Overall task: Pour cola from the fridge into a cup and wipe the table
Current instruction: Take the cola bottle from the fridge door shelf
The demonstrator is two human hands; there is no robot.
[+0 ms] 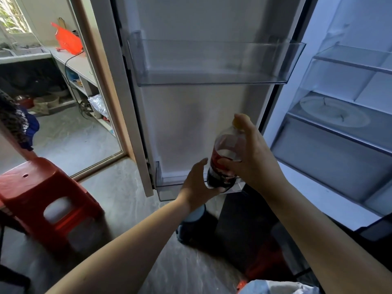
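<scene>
Lifting clear plastic cola bottle out, just above clear lower door bin | right hand grips shoulder, left hand cups base | keep upright, clear bin lip first.

Legible text, item one: none. The only printed surface is the red label on the cola bottle, which I hold with my right hand near the top and my left hand at the base. The label shows white marks on red, but they are blurred and partly covered by my thumb, so no word, brand or number can be read. Item two: the orange bag on the far counter is too distant and too soft to tell whether it bears any print.
</scene>
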